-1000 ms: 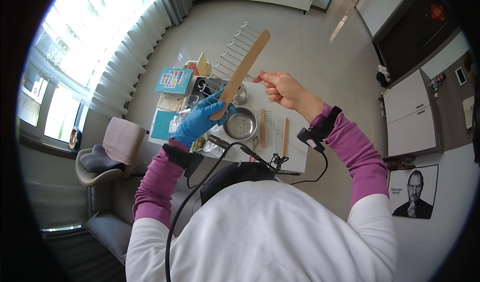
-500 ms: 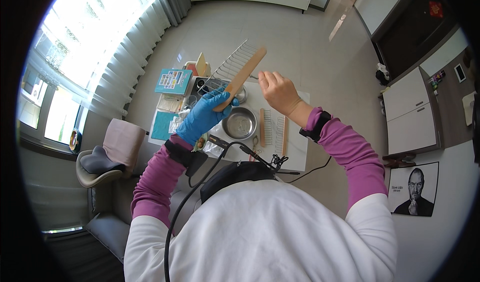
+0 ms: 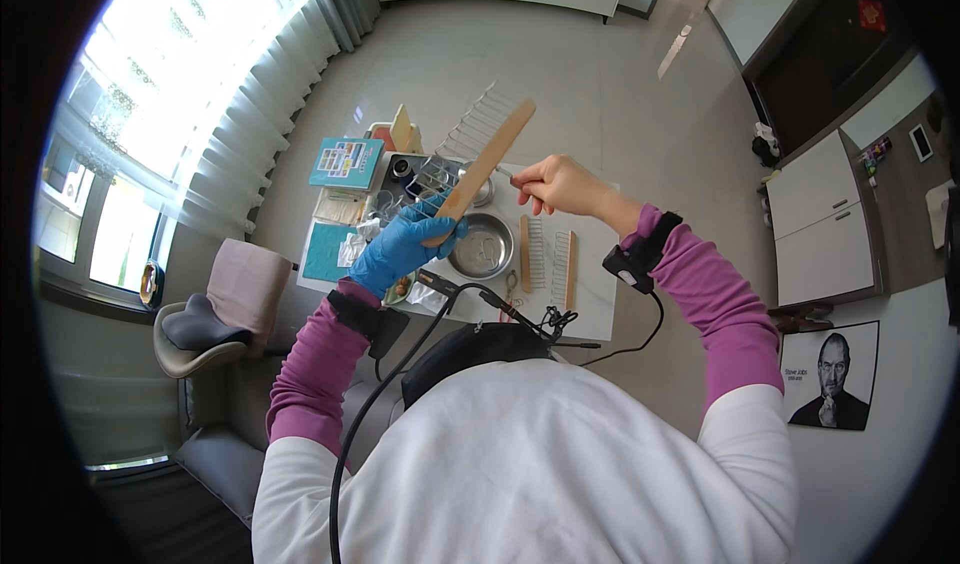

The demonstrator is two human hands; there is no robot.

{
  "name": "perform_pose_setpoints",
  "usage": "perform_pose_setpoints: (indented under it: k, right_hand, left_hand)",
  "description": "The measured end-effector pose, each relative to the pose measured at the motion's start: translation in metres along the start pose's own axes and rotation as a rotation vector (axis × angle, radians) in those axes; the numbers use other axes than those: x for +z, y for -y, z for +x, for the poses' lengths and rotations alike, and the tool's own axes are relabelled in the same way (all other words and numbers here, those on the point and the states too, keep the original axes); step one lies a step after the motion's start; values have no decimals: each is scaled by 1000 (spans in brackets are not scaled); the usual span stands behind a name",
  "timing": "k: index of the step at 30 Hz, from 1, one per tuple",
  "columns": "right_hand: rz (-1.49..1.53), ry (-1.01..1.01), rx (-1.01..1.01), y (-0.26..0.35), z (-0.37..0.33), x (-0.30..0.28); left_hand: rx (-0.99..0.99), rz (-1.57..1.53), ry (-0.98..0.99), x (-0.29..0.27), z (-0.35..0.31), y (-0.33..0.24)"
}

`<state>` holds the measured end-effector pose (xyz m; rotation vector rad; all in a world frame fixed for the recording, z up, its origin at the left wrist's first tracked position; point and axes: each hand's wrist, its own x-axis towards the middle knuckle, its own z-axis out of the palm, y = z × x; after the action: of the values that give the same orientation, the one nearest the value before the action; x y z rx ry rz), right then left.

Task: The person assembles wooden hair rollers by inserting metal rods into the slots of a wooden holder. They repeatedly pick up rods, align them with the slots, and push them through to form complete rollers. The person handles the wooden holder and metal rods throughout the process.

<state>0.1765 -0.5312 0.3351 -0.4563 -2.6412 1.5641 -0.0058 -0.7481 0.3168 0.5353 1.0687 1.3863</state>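
Note:
My left hand (image 3: 400, 244), in a blue glove, is closed around the lower end of a wooden strip (image 3: 490, 154) held tilted above the table. A row of thin metal wires (image 3: 475, 124) stands out from the strip's far side. My bare right hand (image 3: 560, 186) is at the strip's right edge, fingers pinched on a thin metal piece (image 3: 507, 173) that points toward the wood; its exact kind is too small to tell. Below lies a round steel bowl (image 3: 452, 261) with a few bent wire pieces (image 3: 485, 251) in it.
Two similar wooden strips with wires (image 3: 525, 254) lie on the white table (image 3: 595, 304) right of the bowl. Scissors (image 3: 511, 284) and black cables (image 3: 555, 324) are near its front edge. A teal box (image 3: 346, 163) and small clear containers (image 3: 384, 201) crowd the left.
My right hand has lowered slightly and turned, its fingers now pointing left toward the strip. The strip has rotated a little in my left hand, so less of its wires shows.

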Motion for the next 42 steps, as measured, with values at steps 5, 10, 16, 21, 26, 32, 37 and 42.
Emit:
perform_pose_setpoints:
  k: [5,10,16,21,26,32,37,42]
  right_hand:
    - [607,146,51,8,-10,-9]
    - [928,284,-5,1,-11,-6]
    - [1015,187,154,-13,-5,3]
    - [163,-389,-80,-8,-1,8]
    - [-1032,-786,-666,-3,-6,14]
    - [-1174,-811,-621,-6,6,20]
    - [-1230,-777,-633,-9,9,18]
    - [-1200,-833,-679,-4,14,14]
  left_hand:
    - [34,145,153,-8,-1,-5]
    - [42,122,263,-12,4,-7]
    - [35,82,156,-6,10,-8]
    - [94,-96,6,0,18,-7]
    - [100,-196,100,-1,24,-10]
    - [69,-232,78,11,26,-12]
    - [78,-244,53,20,22,-15]
    - [86,-238,64,23,22,-17]
